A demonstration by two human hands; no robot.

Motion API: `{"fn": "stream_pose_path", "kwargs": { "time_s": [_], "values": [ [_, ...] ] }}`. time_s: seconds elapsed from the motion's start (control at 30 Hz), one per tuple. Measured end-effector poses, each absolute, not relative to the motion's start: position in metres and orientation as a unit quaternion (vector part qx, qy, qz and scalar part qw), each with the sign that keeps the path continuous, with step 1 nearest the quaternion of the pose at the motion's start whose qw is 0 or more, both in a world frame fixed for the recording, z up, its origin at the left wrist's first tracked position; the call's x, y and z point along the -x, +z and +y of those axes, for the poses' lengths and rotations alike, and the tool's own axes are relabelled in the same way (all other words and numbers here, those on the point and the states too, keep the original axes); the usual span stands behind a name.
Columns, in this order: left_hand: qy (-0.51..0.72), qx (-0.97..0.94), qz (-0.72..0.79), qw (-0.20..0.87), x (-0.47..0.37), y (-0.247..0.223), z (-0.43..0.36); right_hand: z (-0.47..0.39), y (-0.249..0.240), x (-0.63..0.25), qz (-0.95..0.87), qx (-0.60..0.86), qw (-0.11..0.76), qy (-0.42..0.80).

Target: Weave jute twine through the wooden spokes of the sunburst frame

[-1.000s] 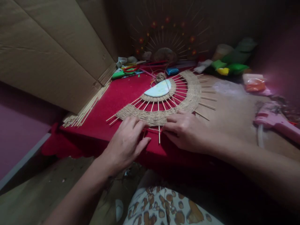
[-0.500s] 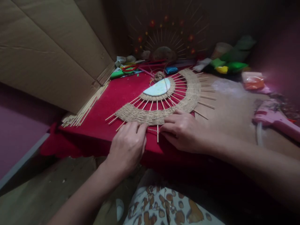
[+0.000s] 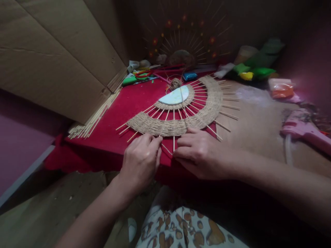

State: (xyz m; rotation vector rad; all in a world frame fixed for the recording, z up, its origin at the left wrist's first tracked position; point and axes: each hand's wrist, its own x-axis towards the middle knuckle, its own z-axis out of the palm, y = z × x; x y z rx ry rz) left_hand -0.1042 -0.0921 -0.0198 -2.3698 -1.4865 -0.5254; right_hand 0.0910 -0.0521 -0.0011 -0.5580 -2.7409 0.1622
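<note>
A half-round fan of thin sticks and woven twine point(image 3: 162, 127) lies on the red cloth point(image 3: 116, 113), with a pale half disc point(image 3: 173, 96) at its centre. At the lower edge of the weave, my left hand point(image 3: 142, 153) is closed around a stick end. My right hand point(image 3: 201, 151) pinches a strand of twine point(image 3: 166, 148), which runs taut from beside my left fingertips. Another strand crosses the fan from the twine ball point(image 3: 176, 83) towards my right hand. My fingers hide some stick ends.
Loose sticks point(image 3: 90, 125) lie beside the cardboard point(image 3: 51, 58) at left. Scissors point(image 3: 142, 74) and a blue packet point(image 3: 189, 76) are behind the fan. A pink glue gun point(image 3: 302, 129) is at right, below an orange packet point(image 3: 281, 88).
My right hand has moved slightly down and towards me, drawing the strand between my hands into a steeper slant. My left hand has barely moved.
</note>
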Motion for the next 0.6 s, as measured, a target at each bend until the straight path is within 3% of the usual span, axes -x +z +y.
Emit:
{"fn": "stream_pose_path", "kwargs": {
  "time_s": [0.33,0.6],
  "values": [
    [-0.192,0.817,-0.524,0.142,0.104,-0.020,-0.092,-0.055,-0.003,-0.089,-0.976,0.160,0.141,0.034],
    [-0.188,0.814,-0.537,0.122,0.109,-0.020,-0.091,-0.041,0.003,-0.095,-0.926,0.261,0.263,0.071]
  ]
}}
